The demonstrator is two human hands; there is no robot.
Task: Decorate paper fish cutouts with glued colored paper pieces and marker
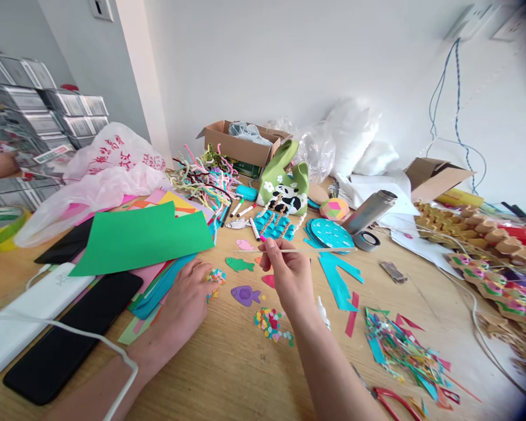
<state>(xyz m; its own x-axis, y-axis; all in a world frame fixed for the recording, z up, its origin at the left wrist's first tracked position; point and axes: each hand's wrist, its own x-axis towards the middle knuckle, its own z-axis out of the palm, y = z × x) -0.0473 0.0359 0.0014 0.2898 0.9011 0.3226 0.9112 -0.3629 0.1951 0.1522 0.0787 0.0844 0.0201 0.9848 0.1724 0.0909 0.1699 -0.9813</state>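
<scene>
My right hand (289, 275) pinches a thin pale stick (328, 250) held level above the table. My left hand (182, 307) rests by a small pile of coloured paper dots (217, 276), fingers loosely stretched and touching its edge. Between my hands lie cut-out paper fish: a green fish (240, 265), a purple fish (244, 295) and a pink fish (244, 244); a red one is partly hidden behind my right hand. A second heap of paper dots (272, 324) sits nearer to me. A white glue bottle (323, 313) is partly covered by my right forearm.
Green card sheets (144, 234) and a black phone (74, 336) lie left. Behind stand a green felt panda bag (284, 187) and a cardboard box (241, 146). To the right are a leaning steel flask (372, 216), paper scraps (403, 345) and red-handled scissors (394, 403). Another person's hand (0, 161) shows far left.
</scene>
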